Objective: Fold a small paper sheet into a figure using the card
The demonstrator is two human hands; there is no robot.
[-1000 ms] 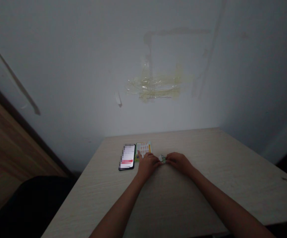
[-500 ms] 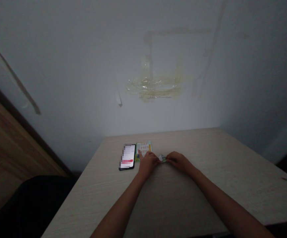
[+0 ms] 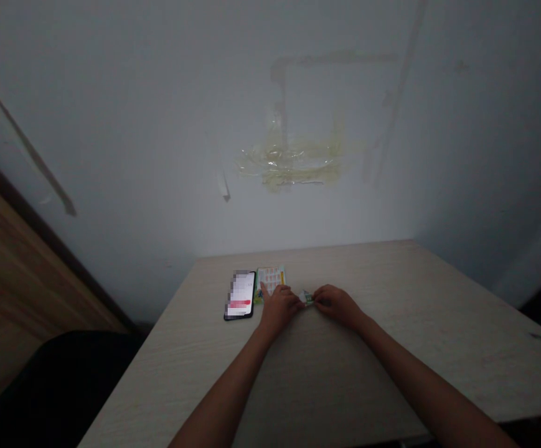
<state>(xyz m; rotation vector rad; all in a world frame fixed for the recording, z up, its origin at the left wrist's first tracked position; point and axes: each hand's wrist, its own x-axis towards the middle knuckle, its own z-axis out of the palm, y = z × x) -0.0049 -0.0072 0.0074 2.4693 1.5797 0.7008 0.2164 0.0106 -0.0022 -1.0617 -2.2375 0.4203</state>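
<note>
A small white-and-green piece, paper-like [image 3: 306,298], lies between my hands near the middle of the table. My left hand [image 3: 279,307] has its fingertips closed at the piece's left edge, while the thumb side overlaps the lower part of a printed card or booklet [image 3: 271,277]. From the other side, my right hand [image 3: 338,304] pinches the right end of the piece between thumb and fingers. Fingers cover both ends of it, so its full shape is hidden.
A lit smartphone [image 3: 241,296] lies flat left of the printed card. The pale wooden table [image 3: 373,386] meets a wall with peeling tape [image 3: 298,165]. A small dark scrap [image 3: 537,336] is near the right edge. A black object [image 3: 60,386] stands at lower left.
Both hands stay almost in place on the small piece. My right fingers have curled slightly at its right end.
</note>
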